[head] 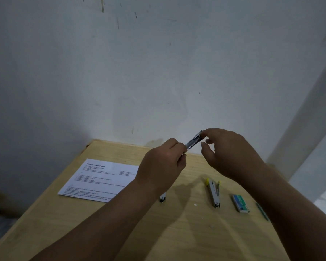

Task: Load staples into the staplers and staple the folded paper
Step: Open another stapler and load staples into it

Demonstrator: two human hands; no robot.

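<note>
Now my left hand (pixel 163 162) grips one end of a metal stapler (pixel 193 141) above the worktop (pixel 177 232); my right hand (pixel 231 153) pinches its far tip. Printed paper (pixel 102 178) lies flat at left. An open yellow-tipped stapler (pixel 214 191) and staple box (pixel 240 203) lie at right.

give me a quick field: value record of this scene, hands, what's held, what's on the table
left hand: grips the lower end of a metal stapler, held above the table
right hand: fingertips pinch the stapler's upper end
table: light wood, against a white wall
paper: printed sheet lying flat, left side
second stapler: yellow-tipped, lying opened out, right of centre
third stapler: mostly hidden under the left forearm
staple box: green, right of the second stapler
</note>
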